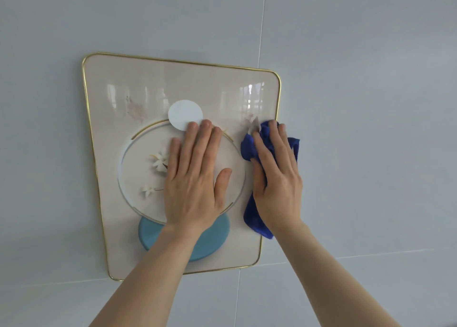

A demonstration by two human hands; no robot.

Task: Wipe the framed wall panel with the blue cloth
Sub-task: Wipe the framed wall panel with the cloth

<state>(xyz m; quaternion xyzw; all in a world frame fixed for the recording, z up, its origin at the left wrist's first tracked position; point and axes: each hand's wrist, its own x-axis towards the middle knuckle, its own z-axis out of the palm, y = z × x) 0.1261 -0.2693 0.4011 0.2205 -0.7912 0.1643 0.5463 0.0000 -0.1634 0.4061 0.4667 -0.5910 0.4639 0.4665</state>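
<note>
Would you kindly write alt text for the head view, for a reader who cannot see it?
The right hand presses a blue cloth against the right side of a gold-framed panel on a grey wall. The left hand lies flat on the panel's centre.

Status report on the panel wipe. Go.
Left hand flat and open on the framed panel, bracing. Right hand pressing the blue cloth against the panel's right edge. Nothing in the way.
</note>
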